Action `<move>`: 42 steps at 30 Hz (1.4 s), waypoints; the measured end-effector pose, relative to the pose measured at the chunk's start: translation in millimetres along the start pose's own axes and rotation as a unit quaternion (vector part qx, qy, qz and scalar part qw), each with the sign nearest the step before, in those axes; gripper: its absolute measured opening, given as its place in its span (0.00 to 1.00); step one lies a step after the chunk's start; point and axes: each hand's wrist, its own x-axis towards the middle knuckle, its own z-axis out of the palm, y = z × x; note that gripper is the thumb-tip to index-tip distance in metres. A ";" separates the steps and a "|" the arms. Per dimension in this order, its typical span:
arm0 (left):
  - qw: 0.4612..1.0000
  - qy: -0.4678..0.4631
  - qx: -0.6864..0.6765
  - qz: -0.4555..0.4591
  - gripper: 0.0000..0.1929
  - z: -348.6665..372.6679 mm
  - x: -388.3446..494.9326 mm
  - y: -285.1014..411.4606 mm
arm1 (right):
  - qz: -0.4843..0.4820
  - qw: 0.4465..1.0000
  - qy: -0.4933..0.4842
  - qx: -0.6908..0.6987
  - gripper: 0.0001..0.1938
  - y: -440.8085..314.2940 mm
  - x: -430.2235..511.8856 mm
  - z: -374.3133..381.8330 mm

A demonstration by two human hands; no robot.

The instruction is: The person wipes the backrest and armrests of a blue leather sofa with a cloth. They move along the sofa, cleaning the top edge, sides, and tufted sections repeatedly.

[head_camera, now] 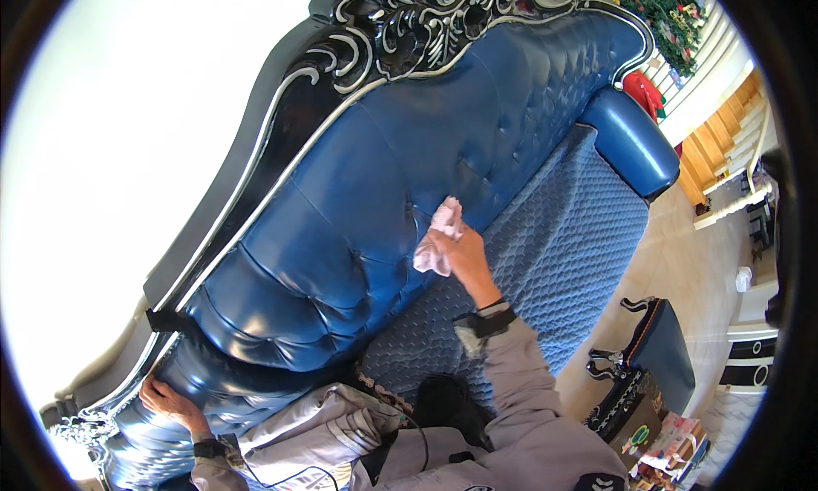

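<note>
A crumpled pale pink cloth is gripped in my right hand, which is up against the lower part of a tufted blue leather sofa backrest. My left hand rests on the rim of the sofa's near section, beside its silver-edged trim. It seems to hold no object. Carved black wood with silver scrolls crowns the backrest. A quilted blue cover lies over the seat, partly hidden by my right arm.
At the sofa's far end stands a padded blue armrest, with a decorated Christmas tree and stairs beyond. To the right are a blue-topped stool and gift boxes. A dark cable hangs near my body.
</note>
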 end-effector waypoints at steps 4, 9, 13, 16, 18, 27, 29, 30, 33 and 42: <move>1.000 -0.005 0.001 -0.006 0.15 0.0 -1.5 -2.8 | -0.166 0.909 0.045 -0.380 0.16 19.5 8.5 -44.1; 1.000 -0.008 0.006 -0.008 0.16 0.0 -1.8 -2.6 | -0.149 0.916 0.066 -0.367 0.18 24.0 22.2 -77.0; 1.000 -0.001 0.012 -0.003 0.15 0.0 -1.8 -1.2 | -0.105 0.905 0.177 -0.372 0.18 24.7 58.4 -69.0; 1.000 0.005 0.012 0.002 0.14 0.4 -2.0 -1.7 | -0.086 0.919 0.165 -0.347 0.19 29.0 74.6 -42.2; 1.000 0.005 0.010 0.000 0.14 0.6 -2.2 -2.5 | -0.083 0.924 0.195 -0.319 0.18 33.3 62.4 -18.6; 1.000 -0.001 0.012 -0.021 0.16 -1.1 2.5 -2.4 | 0.033 0.959 -0.175 -0.218 0.21 91.5 -131.5 102.1; 1.000 0.002 0.009 0.001 0.16 -2.9 2.4 -2.0 | 0.070 0.959 -0.118 -0.248 0.19 105.7 -123.3 73.0; 1.000 -0.003 -0.010 -0.007 0.16 -3.3 2.1 -1.6 | 0.065 0.958 -0.076 -0.269 0.16 111.6 -102.5 46.3; 1.000 0.000 -0.001 0.002 0.16 -3.3 0.9 -1.7 | -0.008 0.964 0.114 -0.239 0.10 115.5 -12.1 -36.7; 0.999 0.018 0.026 -0.017 0.16 7.6 2.7 -29.4 | -0.106 0.961 0.241 -0.081 0.05 164.5 -4.5 57.3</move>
